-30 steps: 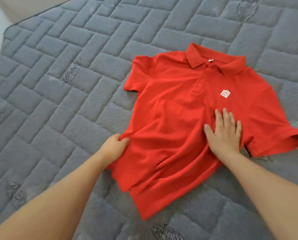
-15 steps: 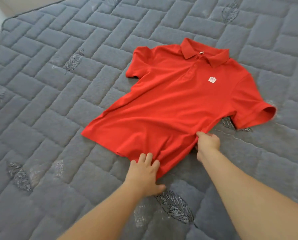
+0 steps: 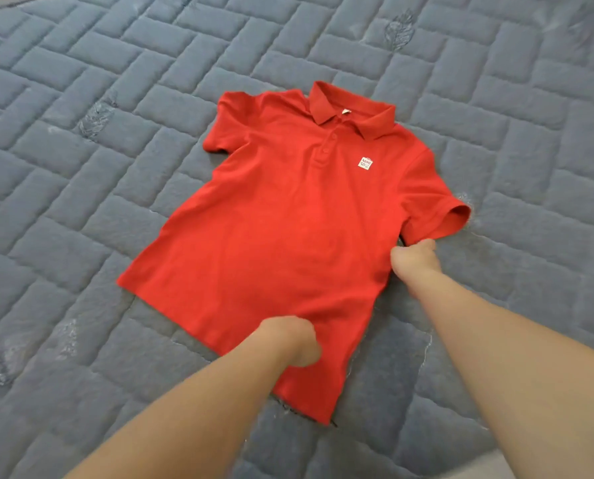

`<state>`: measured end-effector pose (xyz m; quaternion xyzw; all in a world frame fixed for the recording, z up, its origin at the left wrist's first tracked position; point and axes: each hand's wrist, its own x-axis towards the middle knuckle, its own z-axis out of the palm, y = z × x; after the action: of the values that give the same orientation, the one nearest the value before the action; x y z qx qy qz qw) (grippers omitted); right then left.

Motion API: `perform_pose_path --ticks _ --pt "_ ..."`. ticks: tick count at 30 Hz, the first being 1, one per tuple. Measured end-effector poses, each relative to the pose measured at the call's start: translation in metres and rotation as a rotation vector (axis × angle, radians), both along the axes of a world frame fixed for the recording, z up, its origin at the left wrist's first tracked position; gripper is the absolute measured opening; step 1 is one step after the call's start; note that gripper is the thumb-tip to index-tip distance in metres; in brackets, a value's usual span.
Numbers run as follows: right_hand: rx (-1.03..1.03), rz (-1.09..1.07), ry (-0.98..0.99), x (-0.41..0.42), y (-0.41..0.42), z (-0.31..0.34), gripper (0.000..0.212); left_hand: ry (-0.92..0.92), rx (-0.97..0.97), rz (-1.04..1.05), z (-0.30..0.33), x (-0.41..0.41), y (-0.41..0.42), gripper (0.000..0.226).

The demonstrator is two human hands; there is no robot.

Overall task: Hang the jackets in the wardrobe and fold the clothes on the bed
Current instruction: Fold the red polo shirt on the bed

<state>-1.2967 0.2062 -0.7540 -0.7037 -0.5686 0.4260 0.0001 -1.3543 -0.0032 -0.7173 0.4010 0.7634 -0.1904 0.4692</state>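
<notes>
Spreading the red polo shirt [image 3: 288, 236] flat on the grey quilted bed [image 3: 81, 202], front side up, is the step you appear to be in; no fold has been made yet. Your left hand [image 3: 294, 340] is curled on the hem, fabric bunched under its fingers. Your right hand [image 3: 415, 259] pinches the side seam just below the near sleeve [image 3: 434, 209]. The collar [image 3: 351, 112] lies far beyond both grips. The next move probably calls for tugging the cloth taut, then carrying the gripped side across the body toward the far sleeve.
</notes>
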Motion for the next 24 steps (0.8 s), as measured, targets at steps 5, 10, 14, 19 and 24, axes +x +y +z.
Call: perform_pose_path --ticks 5,10,14,19,24 --pt "-0.218 -0.635 0.34 -0.035 0.055 -0.008 0.056 0.204 0.23 0.248 -0.03 -0.071 0.042 0.055" --pt "-0.173 -0.518 0.449 -0.019 0.12 -0.021 0.045 0.275 0.284 0.319 -0.059 -0.099 0.089 0.062" --pt "0.266 -0.393 -0.216 0.013 0.167 -0.006 0.042 0.228 0.278 0.376 -0.055 -0.109 0.127 0.068" --pt "0.669 0.175 -0.089 -0.076 0.136 -0.008 0.048 0.313 0.412 0.266 -0.055 -0.175 0.163 0.069" --pt "0.586 0.484 -0.043 -0.18 0.148 -0.062 0.089 0.342 0.392 0.34 -0.096 -0.246 0.198 0.07"
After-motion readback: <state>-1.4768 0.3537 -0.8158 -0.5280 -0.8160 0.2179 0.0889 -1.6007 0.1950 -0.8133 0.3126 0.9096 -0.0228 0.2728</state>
